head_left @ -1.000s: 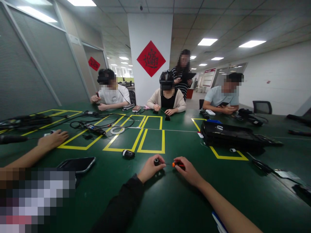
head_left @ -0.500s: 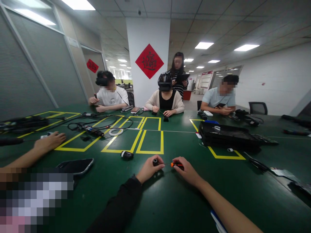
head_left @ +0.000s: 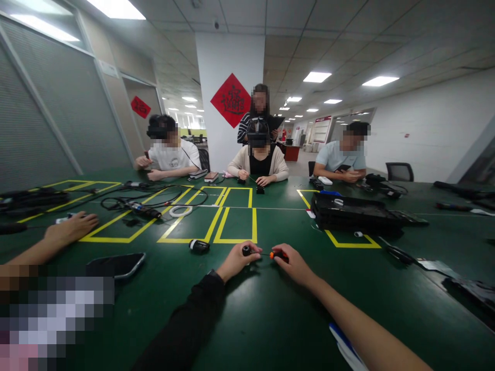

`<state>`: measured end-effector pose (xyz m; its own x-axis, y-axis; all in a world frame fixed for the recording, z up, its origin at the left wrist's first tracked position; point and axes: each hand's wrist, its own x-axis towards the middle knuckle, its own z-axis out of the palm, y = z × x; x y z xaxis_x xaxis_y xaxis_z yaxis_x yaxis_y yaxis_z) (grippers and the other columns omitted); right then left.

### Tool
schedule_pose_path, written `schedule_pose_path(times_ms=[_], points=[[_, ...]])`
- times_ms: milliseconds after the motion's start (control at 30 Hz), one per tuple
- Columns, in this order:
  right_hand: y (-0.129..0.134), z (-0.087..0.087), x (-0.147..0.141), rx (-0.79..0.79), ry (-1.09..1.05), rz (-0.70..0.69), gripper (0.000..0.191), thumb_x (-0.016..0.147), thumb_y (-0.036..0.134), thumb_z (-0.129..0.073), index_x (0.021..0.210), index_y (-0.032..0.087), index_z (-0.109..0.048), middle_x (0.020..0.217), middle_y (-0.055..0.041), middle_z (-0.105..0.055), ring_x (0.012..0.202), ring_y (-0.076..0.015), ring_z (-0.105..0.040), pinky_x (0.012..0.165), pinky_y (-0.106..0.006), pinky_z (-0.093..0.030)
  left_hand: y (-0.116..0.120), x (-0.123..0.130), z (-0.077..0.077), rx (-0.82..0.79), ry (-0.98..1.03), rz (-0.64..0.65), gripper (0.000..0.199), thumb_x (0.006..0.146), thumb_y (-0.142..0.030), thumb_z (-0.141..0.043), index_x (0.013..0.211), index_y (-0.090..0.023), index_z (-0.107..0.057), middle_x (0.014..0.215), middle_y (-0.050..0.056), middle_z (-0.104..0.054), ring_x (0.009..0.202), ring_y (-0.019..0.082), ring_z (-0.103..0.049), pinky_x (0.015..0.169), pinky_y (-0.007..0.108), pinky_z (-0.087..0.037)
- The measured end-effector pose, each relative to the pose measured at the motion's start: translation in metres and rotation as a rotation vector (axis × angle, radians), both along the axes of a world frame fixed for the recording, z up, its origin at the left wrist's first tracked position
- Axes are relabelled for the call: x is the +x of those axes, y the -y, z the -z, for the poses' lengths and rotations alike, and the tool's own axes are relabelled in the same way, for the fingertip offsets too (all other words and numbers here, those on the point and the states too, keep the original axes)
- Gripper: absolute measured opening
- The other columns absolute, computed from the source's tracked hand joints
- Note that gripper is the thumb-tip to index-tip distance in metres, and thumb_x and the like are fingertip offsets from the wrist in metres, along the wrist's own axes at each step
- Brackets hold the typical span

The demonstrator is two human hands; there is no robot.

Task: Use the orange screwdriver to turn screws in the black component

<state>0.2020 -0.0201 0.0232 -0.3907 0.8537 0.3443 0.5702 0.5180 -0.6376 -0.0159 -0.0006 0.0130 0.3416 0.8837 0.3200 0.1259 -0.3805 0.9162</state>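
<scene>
My left hand (head_left: 237,262) is closed around a small black cylindrical part (head_left: 246,250), whose round end shows above the fingers. Opposite it, my right hand (head_left: 292,265) grips a screwdriver (head_left: 274,255) by its orange and black handle. The thin shaft points left, to the fingertips of my left hand. Whether its tip touches the black part is hidden by those fingers. Both hands are just above the green table (head_left: 247,319). A black and white rounded object (head_left: 199,246) lies on the table to the left of my left hand.
Yellow tape outlines (head_left: 235,241) mark the tabletop ahead. A black tray (head_left: 356,214) stands at the right, and tangled cables (head_left: 143,208) lie at the left. A phone (head_left: 116,265) and a co-worker's hand (head_left: 73,226) are on the left. Several people are across the table.
The view has shifted slightly. Both hands keep their grips, with the screwdriver still pointing at my left fingers. The standing person behind appears farther left.
</scene>
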Motion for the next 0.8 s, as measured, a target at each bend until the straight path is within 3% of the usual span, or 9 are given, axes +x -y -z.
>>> schedule_pose_path(times_ms=[167,333,567,700,800], points=[[-0.013,-0.007,0.000,-0.040,0.111,-0.069,0.018,0.081,0.024,-0.050,0.091,0.018,-0.064,0.092,-0.0052,-0.061,0.089,-0.0182,-0.053,0.083,-0.033,-0.040,0.003,-0.001,-0.004,0.022,-0.032,-0.019,0.019,0.069,-0.029,-0.064,0.079,-0.013,-0.060,0.090,0.008,-0.067,0.086,0.018,-0.060,0.082,0.032,-0.043],[-0.016,0.000,-0.004,-0.111,0.063,-0.004,0.018,0.080,0.023,-0.052,0.093,0.018,-0.063,0.093,-0.0046,-0.062,0.088,-0.0179,-0.055,0.082,-0.032,-0.041,0.004,-0.002,-0.004,0.041,-0.132,-0.116,0.021,0.069,-0.033,-0.063,0.075,-0.013,-0.060,0.076,0.004,-0.065,0.073,0.016,-0.058,0.070,0.028,-0.043],[-0.001,0.012,-0.009,0.054,0.136,0.028,0.030,0.090,0.030,-0.037,0.113,0.022,-0.054,0.106,-0.0072,-0.057,0.101,-0.0192,-0.049,0.090,-0.036,-0.035,0.002,-0.001,0.000,0.033,-0.141,-0.116,0.024,0.066,-0.036,-0.066,0.071,-0.014,-0.056,0.075,0.004,-0.065,0.070,0.016,-0.058,0.068,0.027,-0.042],[-0.002,0.010,-0.007,0.030,0.061,0.053,0.025,0.088,0.027,-0.040,0.102,0.020,-0.060,0.099,-0.0065,-0.059,0.096,-0.0187,-0.051,0.087,-0.034,-0.038,0.002,-0.003,0.000,0.057,-0.160,-0.139,0.029,0.065,-0.033,-0.066,0.086,-0.015,-0.059,0.076,0.002,-0.063,0.071,0.015,-0.057,0.069,0.026,-0.042],[-0.004,0.005,-0.005,-0.079,-0.022,0.044,0.017,0.082,0.026,-0.051,0.093,0.019,-0.062,0.093,-0.0047,-0.061,0.090,-0.0180,-0.055,0.083,-0.033,-0.041,0.002,-0.003,-0.001,0.047,-0.166,-0.113,0.031,0.068,-0.032,-0.064,0.094,-0.016,-0.059,0.077,0.002,-0.063,0.071,0.015,-0.058,0.070,0.026,-0.042]])
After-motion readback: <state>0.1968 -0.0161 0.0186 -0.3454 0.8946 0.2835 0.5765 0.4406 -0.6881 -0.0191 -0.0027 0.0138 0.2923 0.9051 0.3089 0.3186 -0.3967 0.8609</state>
